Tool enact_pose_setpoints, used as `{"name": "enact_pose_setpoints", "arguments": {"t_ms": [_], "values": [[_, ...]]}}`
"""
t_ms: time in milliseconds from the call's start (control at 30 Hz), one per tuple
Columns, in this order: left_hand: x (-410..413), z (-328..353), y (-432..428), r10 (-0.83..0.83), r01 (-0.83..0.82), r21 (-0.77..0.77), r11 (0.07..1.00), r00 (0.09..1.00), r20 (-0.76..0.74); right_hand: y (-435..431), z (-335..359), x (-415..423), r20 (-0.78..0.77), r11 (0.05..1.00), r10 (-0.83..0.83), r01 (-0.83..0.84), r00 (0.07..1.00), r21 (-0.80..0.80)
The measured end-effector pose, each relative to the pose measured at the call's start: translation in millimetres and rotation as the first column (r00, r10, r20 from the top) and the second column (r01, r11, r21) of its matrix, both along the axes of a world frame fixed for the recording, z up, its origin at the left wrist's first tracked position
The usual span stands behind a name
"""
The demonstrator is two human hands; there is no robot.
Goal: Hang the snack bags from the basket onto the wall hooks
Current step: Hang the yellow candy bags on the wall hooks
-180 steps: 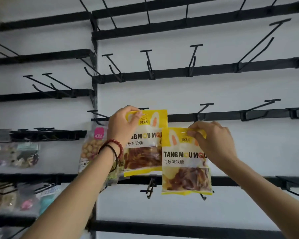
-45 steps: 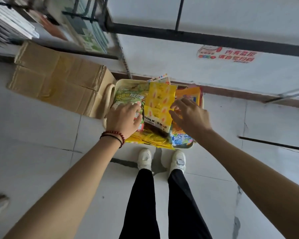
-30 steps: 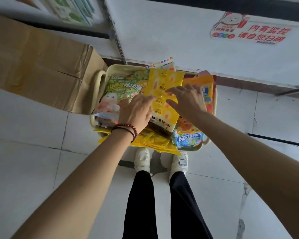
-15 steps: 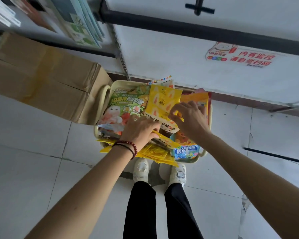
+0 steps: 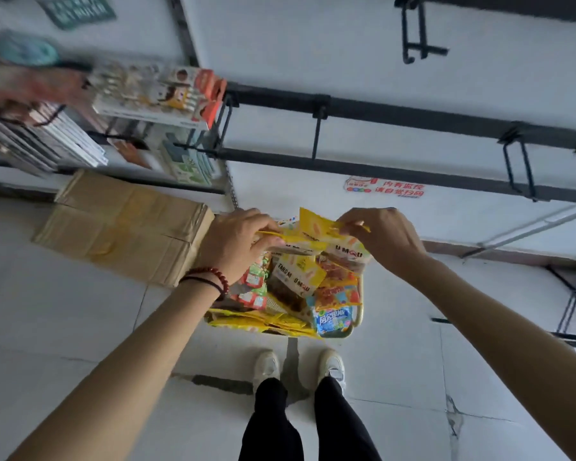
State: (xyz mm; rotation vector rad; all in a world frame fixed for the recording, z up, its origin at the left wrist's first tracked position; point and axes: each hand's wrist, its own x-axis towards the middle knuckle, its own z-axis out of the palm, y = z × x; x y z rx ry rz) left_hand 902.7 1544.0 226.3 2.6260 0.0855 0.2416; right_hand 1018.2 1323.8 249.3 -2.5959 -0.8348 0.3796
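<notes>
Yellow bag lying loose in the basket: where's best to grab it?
Pinch the yellow bag by its flat header, the end toward the wall, coming from above: it lies face up on the basket's pile, bulky candy end nearer the feet.

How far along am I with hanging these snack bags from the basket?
Done: packets hang at the far left, though whether they came from this basket is unclear. In hand: the left hand and right hand hold yellow snack bags above the basket. Left: the basket is piled with more bags, and the wall hooks straight ahead are bare.
</notes>
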Motion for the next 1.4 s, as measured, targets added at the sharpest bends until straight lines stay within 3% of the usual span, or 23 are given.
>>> {"name": "enact_pose_setpoints", "arguments": {"t_ms": [200, 433, 700, 967, 1400], "values": [[7, 89, 7, -0.021, 0.021, 0.002, 1.0, 0.996, 0.088, -3, 90, -10, 0.216, 0.999, 0.05, -0.051, 0.975, 0.001], [11, 191, 12, -0.091, 0.059, 0.129, 0.99, 0.962, 0.259, -18, 183, -21, 0.396, 0.989, -0.121, 0.079, 0.91, 0.122], [14, 295, 0, -0.108, 0.009, 0.198, 0.98, 0.863, 0.493, -39, 273, -29, 0.665, 0.967, -0.154, -0.025, 0.731, 0.252], [36, 401, -33, -0.195, -0.053, 0.315, 0.948, 0.685, 0.702, -55, 375, -14, 0.795, 0.926, -0.281, -0.065, 0.538, 0.372], [77, 536, -85, -0.287, -0.046, 0.351, 0.935, 0.483, 0.827, -80, 510, 13, 0.832, 0.857, -0.435, -0.127, 0.344, 0.5]]}}
